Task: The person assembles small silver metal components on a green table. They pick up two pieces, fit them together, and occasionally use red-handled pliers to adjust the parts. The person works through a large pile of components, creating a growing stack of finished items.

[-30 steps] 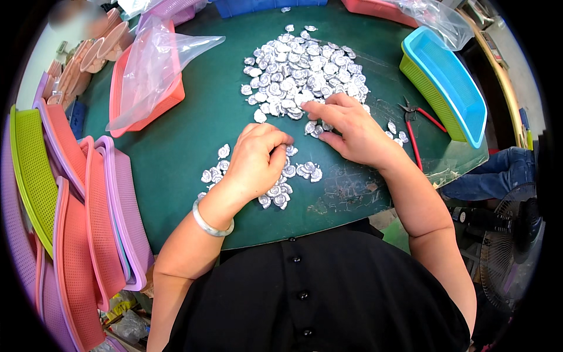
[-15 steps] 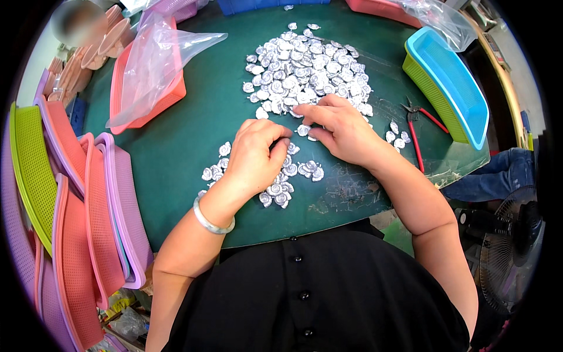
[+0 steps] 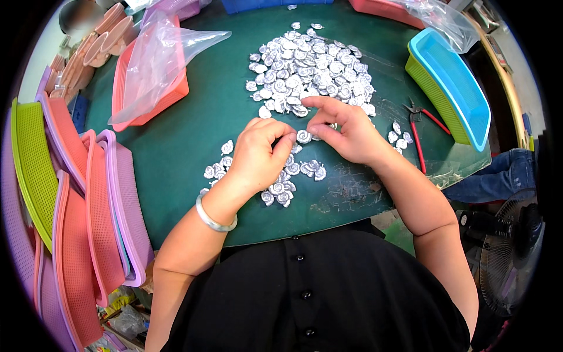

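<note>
My left hand (image 3: 258,149), with a pale bangle at its wrist, is closed in a pinch of thumb and forefinger at the edge of a silver rose-shaped piece (image 3: 304,136). Close by on the right, my right hand (image 3: 346,132) has its forefinger stretched out and its thumb apart from it, beside that same piece. Beyond the fingers spreads a large pile of silver rose pieces (image 3: 316,67). Nearer me, a cluster of joined roses (image 3: 278,192) and another small cluster (image 3: 312,169) lie on the green table (image 3: 193,193). More roses (image 3: 217,170) sit left of my left wrist.
Red-handled pliers (image 3: 417,138) and a few loose roses (image 3: 400,138) lie at right, near nested blue and green baskets (image 3: 451,88). A pink basket (image 3: 149,102) with a plastic bag stands at the left back. Stacked coloured baskets (image 3: 76,205) line the left edge.
My right hand has drawn back slightly from the pile, its forefinger lifting. The rose piece between the hands now sits against the left fingertips. The left hand has barely moved.
</note>
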Tool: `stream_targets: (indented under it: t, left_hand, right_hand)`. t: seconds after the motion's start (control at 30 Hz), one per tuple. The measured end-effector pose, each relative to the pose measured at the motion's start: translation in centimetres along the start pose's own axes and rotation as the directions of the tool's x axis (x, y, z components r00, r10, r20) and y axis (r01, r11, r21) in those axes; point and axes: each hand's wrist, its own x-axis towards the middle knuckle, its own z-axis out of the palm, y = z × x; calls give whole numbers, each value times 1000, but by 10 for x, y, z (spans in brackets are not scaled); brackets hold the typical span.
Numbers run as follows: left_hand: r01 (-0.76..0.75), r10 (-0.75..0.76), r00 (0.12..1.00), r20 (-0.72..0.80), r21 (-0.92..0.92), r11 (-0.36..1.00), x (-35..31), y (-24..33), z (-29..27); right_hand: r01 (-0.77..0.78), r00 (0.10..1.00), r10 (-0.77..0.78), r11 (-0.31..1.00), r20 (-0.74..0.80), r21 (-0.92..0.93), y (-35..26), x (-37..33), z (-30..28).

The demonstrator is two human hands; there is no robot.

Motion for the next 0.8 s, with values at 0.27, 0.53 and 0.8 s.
stream_targets:
  t: [0.27,0.53,0.8]
  left_hand:
    - [112,-111,994,11,-97,989,-2,-3,0]
    - [-56,51,995,90,53,997,-2,-3,-3]
    - [-152,144,987,66,139,978,0,9,-4]
  right_hand:
    - [198,980,-169,881,105,-429,0,-2,-17]
    - [252,968,-224,813,116,-526,1,-2,-12]
    - [3,1000,-3,997,-1,-80,-2,-4,-6]
